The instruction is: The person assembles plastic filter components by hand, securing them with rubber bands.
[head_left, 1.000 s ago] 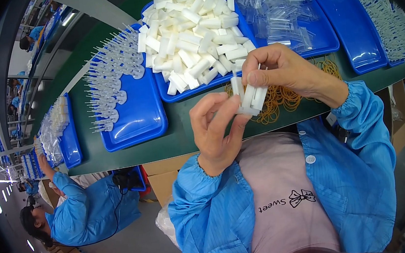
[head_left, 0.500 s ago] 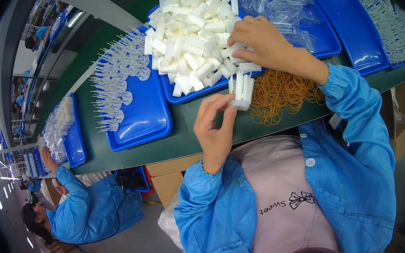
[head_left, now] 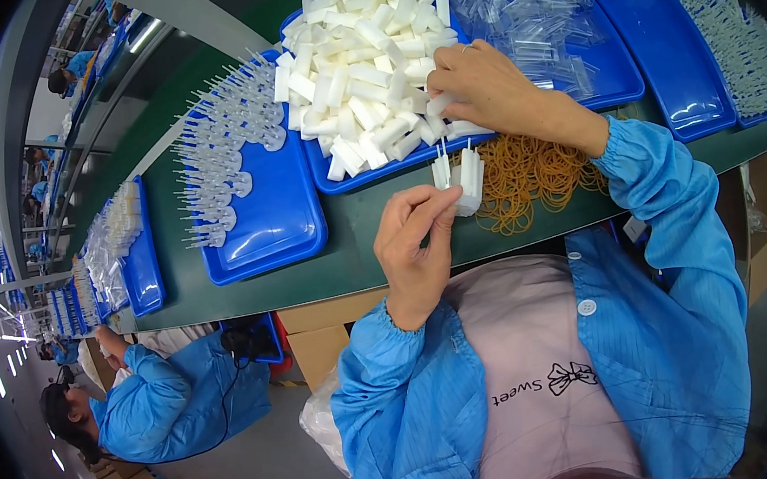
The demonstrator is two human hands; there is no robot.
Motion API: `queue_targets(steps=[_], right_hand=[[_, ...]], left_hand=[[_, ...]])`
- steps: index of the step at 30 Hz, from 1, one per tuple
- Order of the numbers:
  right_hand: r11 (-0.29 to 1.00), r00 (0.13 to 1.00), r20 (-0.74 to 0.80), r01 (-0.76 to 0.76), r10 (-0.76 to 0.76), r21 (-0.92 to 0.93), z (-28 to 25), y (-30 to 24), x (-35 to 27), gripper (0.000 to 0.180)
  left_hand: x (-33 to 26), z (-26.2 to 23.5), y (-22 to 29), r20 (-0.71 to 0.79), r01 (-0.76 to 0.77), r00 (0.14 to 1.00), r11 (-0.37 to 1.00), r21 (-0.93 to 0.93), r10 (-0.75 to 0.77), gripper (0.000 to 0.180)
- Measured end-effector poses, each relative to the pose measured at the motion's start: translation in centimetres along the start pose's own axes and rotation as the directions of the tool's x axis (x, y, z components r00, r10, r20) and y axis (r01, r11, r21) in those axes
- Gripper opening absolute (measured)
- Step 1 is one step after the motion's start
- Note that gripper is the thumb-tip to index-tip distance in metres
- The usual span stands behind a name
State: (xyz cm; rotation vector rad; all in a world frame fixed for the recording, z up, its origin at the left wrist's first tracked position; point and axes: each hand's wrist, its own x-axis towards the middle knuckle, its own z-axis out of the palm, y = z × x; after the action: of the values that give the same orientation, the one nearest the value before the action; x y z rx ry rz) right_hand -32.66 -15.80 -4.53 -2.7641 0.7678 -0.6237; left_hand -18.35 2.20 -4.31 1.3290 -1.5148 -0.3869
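My left hand (head_left: 413,250) pinches a clear plastic base with upright pins by its edge, in front of the white heap. White block-shaped sleeves (head_left: 469,179) stand on some of these pins, while thin pin tips show bare above. Just beyond it, my right hand (head_left: 491,88) is at the near right side of the heap of short white foam-like pieces (head_left: 356,65). Its thumb and fingers close on one white piece (head_left: 442,105). The heap fills a blue tray (head_left: 325,175).
Brown rubber bands (head_left: 541,181) lie right of my left hand. Clear plastic parts (head_left: 528,14) fill a tray behind. Pronged clear bases (head_left: 228,134) stand in the left tray (head_left: 272,246); more trays (head_left: 683,68) are at right. A co-worker in blue (head_left: 176,397) sits at left.
My left hand has turned the pronged base, so its pins show from another side. My right hand has shifted slightly left and its fingers have closed on a white piece.
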Motion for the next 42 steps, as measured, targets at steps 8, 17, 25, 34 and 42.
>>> queue_targets(steps=[8, 17, 25, 34, 42], right_hand=[[0.754, 0.980, 0.018, -0.163, 0.196, 0.636, -1.4, -0.7, -0.1, 0.031], [-0.143, 0.881, 0.441, -0.420, 0.173, 0.896, -3.4, -3.0, -0.7, 0.048], [-0.125, 0.894, 0.433, -0.419, 0.112, 0.899, -3.4, -2.6, -0.9, 0.050], [-0.212, 0.895, 0.431, -0.401, 0.118, 0.891, -3.5, -2.6, -1.4, 0.060], [0.199, 0.919, 0.381, -0.395, 0.104, 0.897, -4.7, -1.8, -1.9, 0.046]], left_hand=[[0.0, 0.0, 0.3, -0.004, -0.082, 0.997, 0.996, 0.040, 0.082, 0.024], [0.0, -0.2, 1.4, -0.009, -0.180, 0.983, 0.980, 0.082, 0.181, 0.035], [-0.1, -0.5, 1.5, -0.022, -0.217, 0.975, 0.972, 0.089, 0.219, 0.042], [0.1, -0.6, 1.4, 0.029, -0.258, 0.966, 0.961, 0.094, 0.257, 0.045], [0.3, -1.1, 1.3, 0.045, -0.306, 0.952, 0.943, 0.129, 0.302, 0.046]])
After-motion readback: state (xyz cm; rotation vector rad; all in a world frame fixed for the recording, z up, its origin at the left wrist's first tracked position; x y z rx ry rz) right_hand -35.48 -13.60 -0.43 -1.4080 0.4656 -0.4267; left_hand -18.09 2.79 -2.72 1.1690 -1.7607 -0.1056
